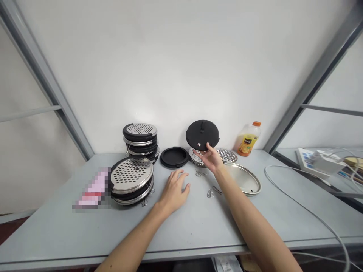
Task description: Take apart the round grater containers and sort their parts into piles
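Observation:
My right hand [210, 158] grips a round black plastic disc [202, 135] by its lower edge and holds it up off the table, tilted so its flat face shows. Resting near the table's middle, my left hand [174, 189] has its fingers apart and holds nothing. Just beyond it lies a black round base [174, 157]. Perforated metal grater discs [227, 155] lie partly hidden behind my right hand. A shallow round metal tray [246, 178] sits beside my right forearm. Small metal wire clips [210, 193] lie between my hands.
To the left stand a near stack of metal-and-black grater rounds [132, 175] and a taller stack [141, 138] behind it. A blurred pink item [95, 189] lies far left. An orange-capped juice bottle [249, 139] stands at the back right. A white cable [300, 206] crosses the right side.

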`<state>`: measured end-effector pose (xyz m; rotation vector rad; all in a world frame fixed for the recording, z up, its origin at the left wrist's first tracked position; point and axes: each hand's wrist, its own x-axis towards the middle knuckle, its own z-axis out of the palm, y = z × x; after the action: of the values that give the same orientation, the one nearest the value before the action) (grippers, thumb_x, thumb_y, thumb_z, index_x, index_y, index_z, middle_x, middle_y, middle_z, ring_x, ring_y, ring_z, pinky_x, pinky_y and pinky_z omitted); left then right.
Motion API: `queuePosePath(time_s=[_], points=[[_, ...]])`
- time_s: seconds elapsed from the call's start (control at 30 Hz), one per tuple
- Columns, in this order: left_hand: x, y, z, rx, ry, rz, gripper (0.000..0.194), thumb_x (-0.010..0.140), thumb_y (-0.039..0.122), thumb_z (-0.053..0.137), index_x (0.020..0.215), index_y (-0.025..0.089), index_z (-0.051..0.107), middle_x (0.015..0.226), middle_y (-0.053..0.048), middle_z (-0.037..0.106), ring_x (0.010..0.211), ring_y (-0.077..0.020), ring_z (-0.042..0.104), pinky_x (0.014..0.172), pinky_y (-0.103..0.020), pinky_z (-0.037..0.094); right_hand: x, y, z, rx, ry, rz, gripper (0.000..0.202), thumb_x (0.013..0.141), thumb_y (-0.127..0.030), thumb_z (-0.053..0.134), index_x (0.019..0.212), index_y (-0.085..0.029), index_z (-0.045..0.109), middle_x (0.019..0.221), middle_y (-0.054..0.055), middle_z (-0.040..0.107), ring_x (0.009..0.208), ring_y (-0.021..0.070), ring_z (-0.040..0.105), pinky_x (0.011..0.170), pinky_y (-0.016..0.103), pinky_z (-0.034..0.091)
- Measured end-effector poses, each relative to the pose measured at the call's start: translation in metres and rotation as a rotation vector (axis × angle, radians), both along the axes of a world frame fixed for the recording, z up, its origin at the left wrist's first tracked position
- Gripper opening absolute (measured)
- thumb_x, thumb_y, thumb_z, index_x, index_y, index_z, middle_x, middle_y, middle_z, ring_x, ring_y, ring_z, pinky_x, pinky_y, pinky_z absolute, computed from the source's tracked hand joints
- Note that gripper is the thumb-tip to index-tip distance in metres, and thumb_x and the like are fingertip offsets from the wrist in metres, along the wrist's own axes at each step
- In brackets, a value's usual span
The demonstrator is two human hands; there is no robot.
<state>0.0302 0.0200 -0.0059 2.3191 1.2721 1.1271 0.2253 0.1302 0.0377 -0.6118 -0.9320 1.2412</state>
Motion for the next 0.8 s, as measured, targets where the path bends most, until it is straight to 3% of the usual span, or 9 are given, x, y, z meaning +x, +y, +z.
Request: queuePosePath(time_s=[0.13, 0.27, 0.33, 0.4, 0.5, 0.57, 0.7, 0.8], points=[[0.001, 0.005, 0.002, 0.044, -0.083, 0.089, 0.043, 0.088, 0.019, 0.049, 0.13, 0.02, 0.047, 0.128, -0.012, 0.051, 0.123, -0.0256, 0.047, 0.107, -0.046, 0.039, -0.007, -0.005, -0.01, 0.035, -0.154, -0.017, 0.046, 0.07, -0.044, 0.074, 0.112, -0.028, 0.06, 0.112, 0.005, 0.068, 0.108, 0.0278, 0.061, 0.09, 0.051, 0.051], [0.005, 0.006, 0.005, 0.152, -0.093, 0.146, 0.05, 0.091, 0.022, 0.045, 0.139, 0.018, 0.036, 0.138, -0.015, 0.044, 0.131, -0.0251, 0.041, 0.109, -0.043, 0.036, -0.013, -0.011, -0.011, 0.334, -0.626, -0.316, 0.031, 0.079, -0.031, 0.062, 0.11, -0.024, 0.065, 0.114, 0.006, 0.066, 0.114, 0.0276, 0.056, 0.104, 0.05, 0.041], [0.006, 0.01, 0.004, 0.215, 0.012, 0.157, 0.048, 0.09, 0.022, 0.046, 0.137, 0.016, 0.04, 0.141, -0.017, 0.042, 0.135, -0.0278, 0.036, 0.111, -0.046, 0.033, -0.015, -0.014, -0.011, 0.524, -0.871, -0.419, 0.03, 0.082, -0.02, 0.053, 0.109, -0.025, 0.066, 0.117, 0.005, 0.065, 0.123, 0.0263, 0.049, 0.11, 0.047, 0.034], [0.006, 0.019, 0.001, 0.24, 0.13, 0.194, 0.047, 0.088, 0.021, 0.048, 0.134, 0.013, 0.045, 0.145, -0.02, 0.039, 0.14, -0.0328, 0.028, 0.112, -0.051, 0.027, -0.015, -0.016, -0.013, 0.614, -1.008, -0.501, 0.036, 0.082, -0.014, 0.047, 0.111, -0.026, 0.065, 0.118, 0.005, 0.064, 0.126, 0.0248, 0.047, 0.111, 0.045, 0.033], [0.005, 0.034, -0.006, 0.164, 0.203, 0.336, 0.057, 0.084, 0.025, 0.053, 0.135, 0.004, 0.042, 0.148, -0.028, 0.032, 0.143, -0.0409, 0.017, 0.112, -0.059, 0.02, -0.012, -0.015, -0.015, 0.548, -1.042, -0.626, 0.039, 0.083, -0.014, 0.046, 0.117, -0.024, 0.061, 0.119, 0.008, 0.063, 0.118, 0.0251, 0.053, 0.105, 0.044, 0.039], [0.003, 0.041, -0.011, 0.085, 0.221, 0.392, 0.062, 0.084, 0.03, 0.054, 0.137, 0.001, 0.039, 0.145, -0.03, 0.036, 0.141, -0.0428, 0.02, 0.111, -0.061, 0.018, -0.01, -0.013, -0.015, 0.482, -1.01, -0.677, 0.039, 0.083, -0.016, 0.048, 0.12, -0.024, 0.059, 0.118, 0.009, 0.063, 0.112, 0.0259, 0.057, 0.1, 0.044, 0.043], [-0.001, 0.039, -0.01, 0.058, 0.235, 0.362, 0.059, 0.085, 0.03, 0.052, 0.137, 0.003, 0.04, 0.139, -0.027, 0.046, 0.136, -0.0402, 0.033, 0.111, -0.059, 0.019, -0.009, -0.013, -0.012, 0.447, -0.94, -0.717, 0.037, 0.084, -0.021, 0.051, 0.12, -0.021, 0.059, 0.117, 0.01, 0.065, 0.109, 0.0266, 0.059, 0.099, 0.042, 0.043], [-0.001, 0.029, 0.0, 0.1, 0.247, 0.287, 0.05, 0.088, 0.025, 0.046, 0.135, 0.008, 0.045, 0.124, -0.021, 0.059, 0.122, -0.0351, 0.048, 0.106, -0.054, 0.031, -0.011, -0.013, -0.011, 0.446, -0.914, -0.745, 0.035, 0.084, -0.023, 0.052, 0.118, -0.021, 0.061, 0.116, 0.01, 0.066, 0.108, 0.0272, 0.059, 0.098, 0.042, 0.043]])
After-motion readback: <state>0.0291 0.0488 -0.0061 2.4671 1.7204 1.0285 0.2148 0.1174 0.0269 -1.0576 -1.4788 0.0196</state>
